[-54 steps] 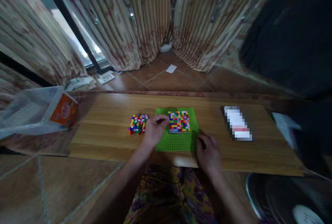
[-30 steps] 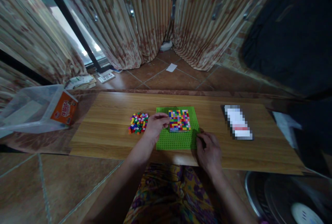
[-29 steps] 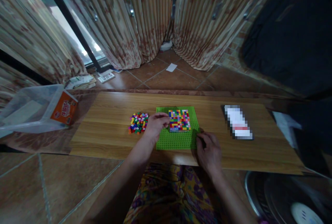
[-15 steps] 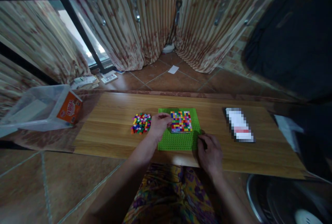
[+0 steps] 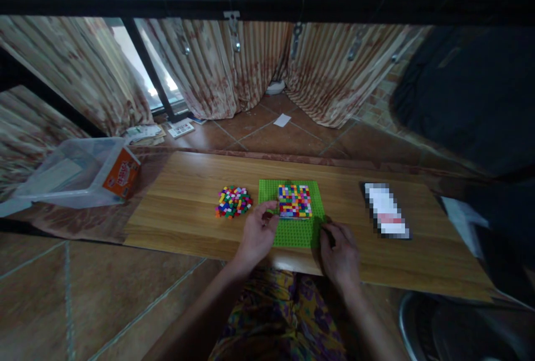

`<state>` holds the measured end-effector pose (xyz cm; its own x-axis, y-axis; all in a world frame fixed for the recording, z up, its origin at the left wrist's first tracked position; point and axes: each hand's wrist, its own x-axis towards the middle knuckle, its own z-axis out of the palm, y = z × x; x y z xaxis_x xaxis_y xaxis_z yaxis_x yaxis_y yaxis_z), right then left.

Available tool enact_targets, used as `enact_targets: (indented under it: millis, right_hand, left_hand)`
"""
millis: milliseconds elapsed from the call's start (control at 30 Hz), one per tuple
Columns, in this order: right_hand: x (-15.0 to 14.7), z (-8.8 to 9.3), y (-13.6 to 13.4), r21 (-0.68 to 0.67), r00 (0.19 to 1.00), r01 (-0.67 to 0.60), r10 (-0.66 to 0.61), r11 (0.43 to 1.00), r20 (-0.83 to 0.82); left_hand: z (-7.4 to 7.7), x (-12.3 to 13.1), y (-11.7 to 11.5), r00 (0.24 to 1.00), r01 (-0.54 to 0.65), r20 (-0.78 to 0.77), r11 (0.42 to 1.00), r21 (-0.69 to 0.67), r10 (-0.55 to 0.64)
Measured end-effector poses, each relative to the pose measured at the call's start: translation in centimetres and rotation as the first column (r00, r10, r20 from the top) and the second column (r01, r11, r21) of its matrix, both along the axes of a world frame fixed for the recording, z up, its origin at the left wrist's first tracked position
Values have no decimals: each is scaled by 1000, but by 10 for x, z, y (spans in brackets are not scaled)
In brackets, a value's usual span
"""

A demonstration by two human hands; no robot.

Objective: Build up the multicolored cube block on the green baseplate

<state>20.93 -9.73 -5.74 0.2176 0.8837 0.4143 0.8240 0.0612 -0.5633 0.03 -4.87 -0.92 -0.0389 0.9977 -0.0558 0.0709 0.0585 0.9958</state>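
Note:
A block of small multicoloured building bricks (image 5: 295, 201) sits on a green studded baseplate (image 5: 292, 237) on the wooden table. At the block's left side, my left hand (image 5: 257, 233) has its thumb and forefinger curled into a pinch; whatever is between the tips is too small to make out. My right hand (image 5: 340, 252) grips the right edge of the baseplate with bent fingers, the fingertips partly hidden. Left of the baseplate lies a loose pile of small coloured bricks (image 5: 233, 201), apart from both hands.
A phone (image 5: 387, 210) with a blurred screen lies on the right of the wooden table (image 5: 175, 205). A clear plastic bin (image 5: 83, 177) with an orange label stands off the left end. Above the far side runs a dark bar (image 5: 267, 3), with curtains (image 5: 242, 77) behind.
My left hand has moved down along the block's left side, toward me. My right hand stays at the baseplate's edge. The whole view has shifted slightly with my head.

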Motion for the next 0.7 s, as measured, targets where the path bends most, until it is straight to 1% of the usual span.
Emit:
enact_targets:
  millis: [67, 167, 233, 300, 400, 500, 600, 700]
  right_hand:
    - [0, 0, 0, -2, 1000, -1, 1, 1000, 5]
    - [1, -1, 0, 0, 1000, -5, 5, 1000, 9]
    - [2, -2, 0, 6, 1000, -7, 7, 1000, 9]
    - [2, -3, 0, 10, 1000, -6, 6, 1000, 13]
    - [4, -4, 0, 11, 1000, 0, -1, 1000, 23]
    - [4, -4, 0, 8, 1000, -7, 6, 1000, 31]
    - [4, -3, 0, 11, 999, -6, 6, 1000, 35]
    - [4, -2, 0, 15, 999, -6, 5, 1000, 35]
  left_hand:
    - [1, -11, -7, 996, -21, -81, 999, 41, 24]
    - [-1, -37, -18, 977, -35, -204, 995, 93, 54]
    - [-5, -57, -26, 950, -81, -291, 988, 128, 116]
    - [-9, -76, -31, 901, -118, -398, 980, 158, 173]
    - [-12, -97, -35, 797, -158, -552, 967, 201, 245]
    - [-10, -104, -30, 722, -151, -640, 962, 227, 264]
    - [-10, -102, -22, 678, -91, -699, 970, 225, 226]
    - [-12, -97, -16, 624, -51, -751, 970, 238, 216]
